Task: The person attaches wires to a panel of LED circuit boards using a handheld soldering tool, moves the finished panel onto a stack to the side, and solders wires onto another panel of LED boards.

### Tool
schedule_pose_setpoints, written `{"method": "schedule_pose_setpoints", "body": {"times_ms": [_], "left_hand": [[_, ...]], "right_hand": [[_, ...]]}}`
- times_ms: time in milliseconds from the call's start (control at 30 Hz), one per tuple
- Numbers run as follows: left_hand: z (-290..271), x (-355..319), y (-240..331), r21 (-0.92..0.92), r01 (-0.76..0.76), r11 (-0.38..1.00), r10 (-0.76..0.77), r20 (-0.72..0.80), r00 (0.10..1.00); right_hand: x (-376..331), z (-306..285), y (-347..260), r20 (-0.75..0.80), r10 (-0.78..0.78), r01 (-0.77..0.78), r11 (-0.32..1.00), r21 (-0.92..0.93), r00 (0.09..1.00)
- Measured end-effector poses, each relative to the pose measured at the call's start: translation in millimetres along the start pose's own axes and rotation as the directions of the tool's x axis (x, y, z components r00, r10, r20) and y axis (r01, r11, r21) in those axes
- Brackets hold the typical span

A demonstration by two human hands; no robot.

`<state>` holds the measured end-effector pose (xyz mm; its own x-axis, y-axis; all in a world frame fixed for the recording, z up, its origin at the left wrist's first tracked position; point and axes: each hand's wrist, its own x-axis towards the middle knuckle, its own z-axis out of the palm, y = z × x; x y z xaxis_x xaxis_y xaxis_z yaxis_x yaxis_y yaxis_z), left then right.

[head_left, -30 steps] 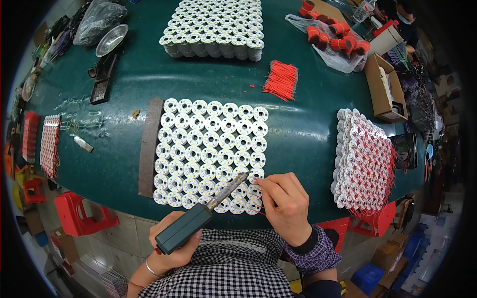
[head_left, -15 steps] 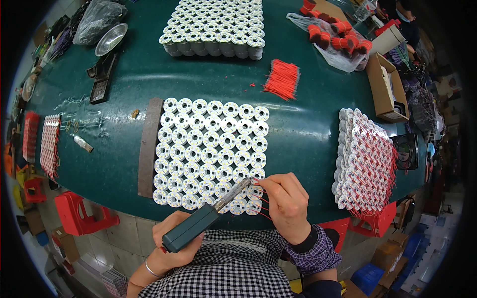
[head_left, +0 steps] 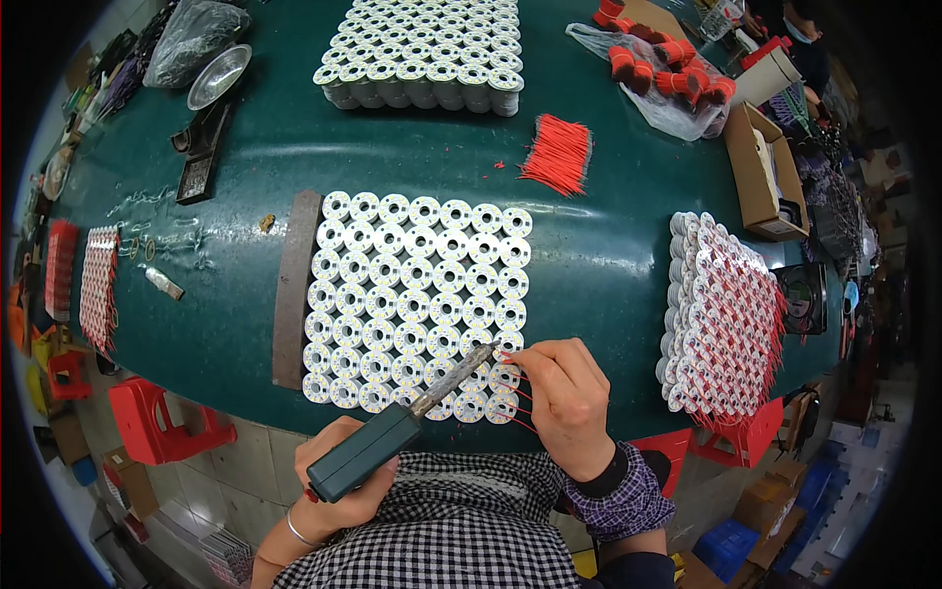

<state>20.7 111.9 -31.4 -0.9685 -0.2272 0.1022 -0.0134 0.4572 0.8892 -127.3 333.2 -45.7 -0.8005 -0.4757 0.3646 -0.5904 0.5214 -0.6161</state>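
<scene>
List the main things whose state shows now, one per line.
Dark green metal-tipped soldering iron: held
Left hand: closed around the iron
Right hand: thumb and fingers pinched
Grid of round white boards: laid in rows
Far white boards: stacked
Thin red wires: bunched together
Brown cardboard box: open-topped
Clear plastic bag: crumpled

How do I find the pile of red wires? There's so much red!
Start at the big green table and find the flat grid of round white discs near its close edge. Just past the grid's far right corner is the pile of thin red wires. Unlike the chunky red bundles farther right on clear plastic, it lies right on the table.
</scene>
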Motion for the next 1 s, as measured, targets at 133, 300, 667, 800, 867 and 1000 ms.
{"method": "schedule_pose_setpoints", "body": {"times_ms": [133, 300, 667, 800, 867, 1000], "left_hand": [[0.8, 2.2, 4.2, -0.035, 0.036, 0.999, -0.035, 0.009, 0.999], [-0.3, 4.8, 6.3, 0.011, 0.026, 1.000, -0.027, 0.066, 0.997], [-4.1, 5.7, 10.2, 0.051, 0.044, 0.998, -0.049, 0.103, 0.993], [-3.1, 6.8, 9.9, 0.067, 0.012, 0.998, -0.018, 0.101, 0.995], [-2.7, 6.6, 10.6, 0.072, -0.005, 0.997, -0.002, 0.098, 0.995], [-0.3, 3.0, 8.1, 0.049, 0.018, 0.999, -0.021, 0.066, 0.998]], "right_hand": [[-3.0, 0.1, 4.4, 0.018, -0.046, 0.046, 0.999, 0.006, 0.999], [-4.8, 1.1, 4.4, 0.014, -0.036, 0.036, 0.999, 0.016, 0.999], [-6.5, 3.2, 4.2, -0.020, -0.046, 0.046, 0.999, 0.012, 0.999], [-6.5, 3.7, 4.9, -0.027, -0.056, 0.056, 0.998, 0.009, 0.998], [-7.2, 4.4, 5.1, -0.024, -0.054, 0.054, 0.999, 0.002, 0.998], [-7.2, 3.7, 5.9, -0.026, -0.057, 0.056, 0.998, -0.015, 0.998]]}}
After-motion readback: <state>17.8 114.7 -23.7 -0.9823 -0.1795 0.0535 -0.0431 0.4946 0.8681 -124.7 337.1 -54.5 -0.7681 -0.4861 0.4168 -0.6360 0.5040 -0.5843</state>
